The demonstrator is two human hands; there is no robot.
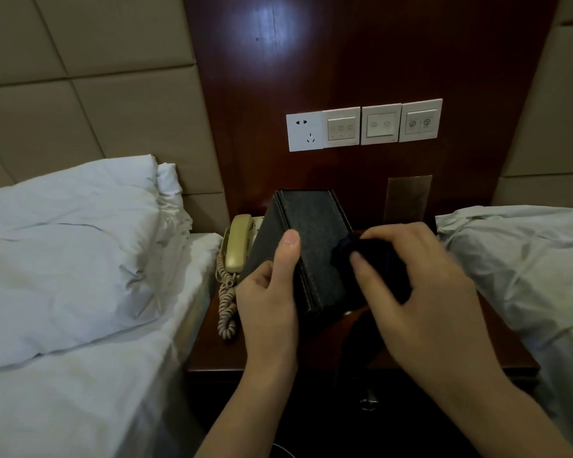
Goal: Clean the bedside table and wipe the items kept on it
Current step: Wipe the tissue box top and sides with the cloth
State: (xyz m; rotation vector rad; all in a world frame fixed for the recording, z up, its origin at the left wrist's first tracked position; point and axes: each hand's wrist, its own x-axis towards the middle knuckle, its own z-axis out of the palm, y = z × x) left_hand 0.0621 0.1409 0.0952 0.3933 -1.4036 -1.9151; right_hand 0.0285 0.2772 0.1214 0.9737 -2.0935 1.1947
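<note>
Dark stitched box (311, 246) gripped by left hand (268, 299); right hand (420, 285) pinches dark cloth (374, 256) against it.

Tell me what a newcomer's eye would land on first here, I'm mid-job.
First, the dark stitched leather box held up over the reddish wooden bedside table: the left hand grips it while the right hand presses a dark bunched cloth against its side. Next, the beige corded telephone at the table's left edge, and the row of white wall switches above.
</note>
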